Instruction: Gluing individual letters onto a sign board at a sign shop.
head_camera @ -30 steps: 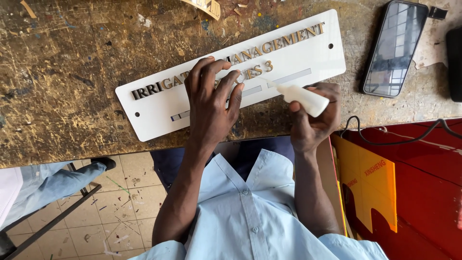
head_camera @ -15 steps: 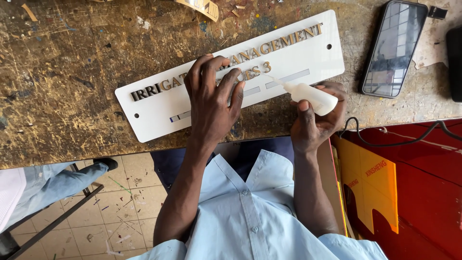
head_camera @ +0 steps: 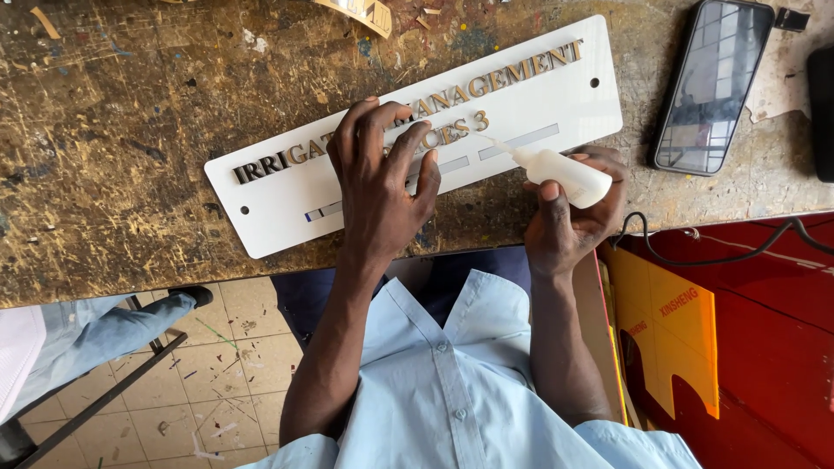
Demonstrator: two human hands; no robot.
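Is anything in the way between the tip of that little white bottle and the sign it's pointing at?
Nothing visible. The right hand holds the white squeeze bottle, whose thin nozzle reaches over the white sign near the end of the lower row of raised letters. The left hand lies flat on the sign, off to the side of the nozzle.

Scarred workbench [head_camera: 130, 130]: white sign [head_camera: 556, 104], phone [head_camera: 712, 82]

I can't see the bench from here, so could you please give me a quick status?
Left hand flat on white sign plate. Right hand holds white squeeze bottle, nozzle at the plate. Phone lies clear, right of it.
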